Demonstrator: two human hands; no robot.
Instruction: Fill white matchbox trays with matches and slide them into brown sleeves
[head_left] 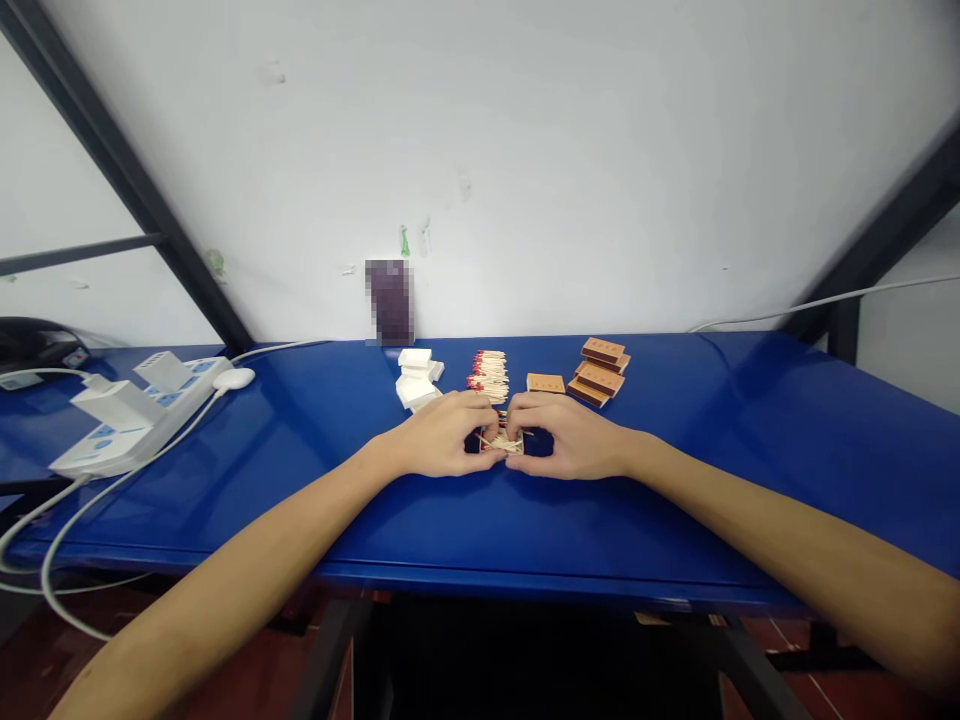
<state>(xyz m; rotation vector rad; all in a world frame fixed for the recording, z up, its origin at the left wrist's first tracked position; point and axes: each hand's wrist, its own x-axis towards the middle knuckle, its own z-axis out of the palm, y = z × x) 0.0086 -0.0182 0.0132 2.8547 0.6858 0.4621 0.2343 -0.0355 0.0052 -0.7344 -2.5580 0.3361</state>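
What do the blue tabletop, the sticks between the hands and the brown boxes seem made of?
The tabletop: likely painted metal or laminate, glossy, since it mirrors the pale wall. The sticks pinched by the left hand and right hand: pale wood, some with red tips. The brown boxes: apparently matte cardboard, showing no shine.

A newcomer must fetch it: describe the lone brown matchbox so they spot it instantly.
On the blue table, look just beyond the left hand and right hand pinching a bundle of matches. A flat brown box lies between the pile of red-tipped matches and the heap of brown boxes. Unlike those, it lies alone, unstacked.
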